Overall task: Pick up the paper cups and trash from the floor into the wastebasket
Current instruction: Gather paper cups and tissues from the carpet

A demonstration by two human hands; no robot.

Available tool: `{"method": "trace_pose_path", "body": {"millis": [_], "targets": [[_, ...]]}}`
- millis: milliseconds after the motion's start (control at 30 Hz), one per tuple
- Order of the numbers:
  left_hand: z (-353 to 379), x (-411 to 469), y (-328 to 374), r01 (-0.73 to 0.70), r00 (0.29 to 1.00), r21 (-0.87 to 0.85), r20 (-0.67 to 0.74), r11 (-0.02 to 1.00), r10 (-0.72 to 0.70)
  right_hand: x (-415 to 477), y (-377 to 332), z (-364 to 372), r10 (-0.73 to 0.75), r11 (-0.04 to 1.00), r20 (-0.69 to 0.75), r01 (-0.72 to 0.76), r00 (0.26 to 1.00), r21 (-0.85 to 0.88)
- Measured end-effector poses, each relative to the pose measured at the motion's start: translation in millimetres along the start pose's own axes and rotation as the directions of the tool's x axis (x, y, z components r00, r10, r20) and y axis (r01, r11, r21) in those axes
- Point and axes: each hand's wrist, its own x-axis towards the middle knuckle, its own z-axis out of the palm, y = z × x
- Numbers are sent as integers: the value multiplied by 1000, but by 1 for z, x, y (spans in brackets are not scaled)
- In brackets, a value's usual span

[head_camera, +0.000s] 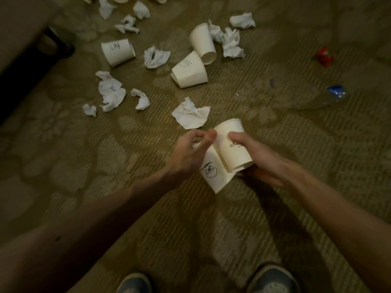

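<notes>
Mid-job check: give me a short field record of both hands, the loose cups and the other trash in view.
left hand: grips lower cup
right hand: grips upper cup
loose cups: left cup, middle cup, back cup, all on their sides
tissues: many crumpled; nearest tissue just beyond the hands
wrappers: red wrapper, blue wrapper, far right
wastebasket: possibly the dark shape upper left; cannot confirm

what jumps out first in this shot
Two hands at centre each hold a paper cup: the left hand grips the lower cup, the right hand the upper cup. Beyond them, crumpled tissues and tipped cups litter the carpet, with a red wrapper at far right.
</notes>
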Motion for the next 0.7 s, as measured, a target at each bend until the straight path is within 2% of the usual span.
{"method": "trace_pose_path", "body": {"millis": [133,200,267,367,467,567,700], "targets": [[-19,-14,27,-38,981,141,195,989,10,-13,-2,7,-7,998,170,-4,985,65],[-28,-17,40,-58,968,224,251,973,0,-18,-3,8,-12,981,252,-38,968,190],[-34,-16,45,-100,962,251,271,963,29,-20,-5,7,-37,949,330,-70,943,306],[-36,-17,47,-140,967,254,241,957,77,-20,-11,12,-76,943,392,-62,917,328],[-33,-9,43,-183,971,253,196,950,135,-17,-16,17,-75,944,339,-42,938,326],[-26,9,37,-180,966,237,224,955,127,-13,-12,18,-56,953,217,-13,975,303],[-27,41,31,-231,960,332,231,915,159,-1,-9,23,-36,954,-3,35,999,298]]}}
